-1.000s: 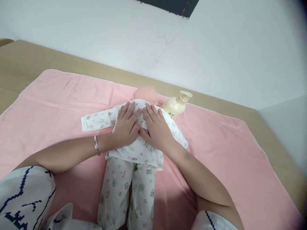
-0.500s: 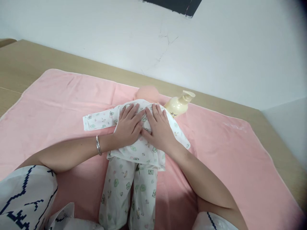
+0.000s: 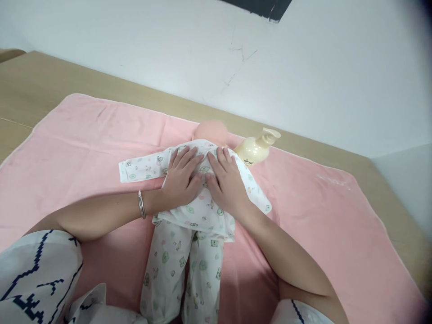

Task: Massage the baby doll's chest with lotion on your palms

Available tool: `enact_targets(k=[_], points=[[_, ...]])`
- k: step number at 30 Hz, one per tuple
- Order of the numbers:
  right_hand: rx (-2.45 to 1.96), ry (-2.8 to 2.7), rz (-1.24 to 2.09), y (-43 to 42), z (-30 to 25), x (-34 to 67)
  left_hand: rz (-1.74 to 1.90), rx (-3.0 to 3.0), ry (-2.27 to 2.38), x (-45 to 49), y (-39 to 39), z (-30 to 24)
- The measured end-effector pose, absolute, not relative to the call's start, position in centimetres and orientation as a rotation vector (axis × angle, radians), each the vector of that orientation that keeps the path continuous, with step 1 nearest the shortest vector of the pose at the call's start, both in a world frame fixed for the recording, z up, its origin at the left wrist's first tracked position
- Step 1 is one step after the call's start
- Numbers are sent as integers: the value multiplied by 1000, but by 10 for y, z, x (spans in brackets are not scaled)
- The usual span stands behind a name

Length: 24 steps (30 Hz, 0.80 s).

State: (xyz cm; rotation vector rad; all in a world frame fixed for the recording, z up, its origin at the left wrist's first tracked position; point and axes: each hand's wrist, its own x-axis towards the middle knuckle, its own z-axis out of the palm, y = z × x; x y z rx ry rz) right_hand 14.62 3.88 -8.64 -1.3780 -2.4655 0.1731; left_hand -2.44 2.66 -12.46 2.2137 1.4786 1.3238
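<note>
A baby doll, whose bare rounded head (image 3: pixel 212 131) shows at the far end, lies on a pink blanket (image 3: pixel 303 216). It wears a white long-sleeved top (image 3: pixel 192 213) printed with green and pink figures, and matching trousers (image 3: pixel 165 274). My left hand (image 3: pixel 182 177) rests flat on the left side of the top, fingers stretched forward. On the right side of the top lies my right hand (image 3: pixel 227 182), also flat with its fingers extended. The thumbs point toward each other with a small gap. The doll's face is not visible.
Beside the doll's head, a cream pump bottle (image 3: pixel 254 147) leans on the blanket. The blanket covers much of a wooden table (image 3: pixel 57 78), which meets a white wall (image 3: pixel 151 49) at the back. A dark panel (image 3: pixel 263 8) hangs on the wall.
My thumbs have moved slightly apart; before, they were touching or overlapping. Both palms stay on the top. The whole view has shifted a little.
</note>
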Motion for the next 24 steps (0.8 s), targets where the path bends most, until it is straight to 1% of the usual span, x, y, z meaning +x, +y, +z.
enact_targets(k=[3, 6, 12, 14, 19, 24], points=[[-1338, -2434, 192, 53, -91, 150, 1256, 2208, 1485, -24, 27, -124], [-1329, -2430, 127, 49, -95, 149, 1266, 2232, 1478, -24, 27, -125], [-1360, -2330, -270, 26, -99, 143, 1453, 2353, 1474, -24, 24, -124], [-1392, -2365, -247, 28, -98, 143, 1418, 2318, 1490, -24, 24, -123], [-1377, -2475, -28, 39, -90, 143, 1345, 2322, 1451, -24, 27, -123], [-1393, -2493, -116, 9, -83, 137, 1482, 2380, 1330, -25, 25, -123]])
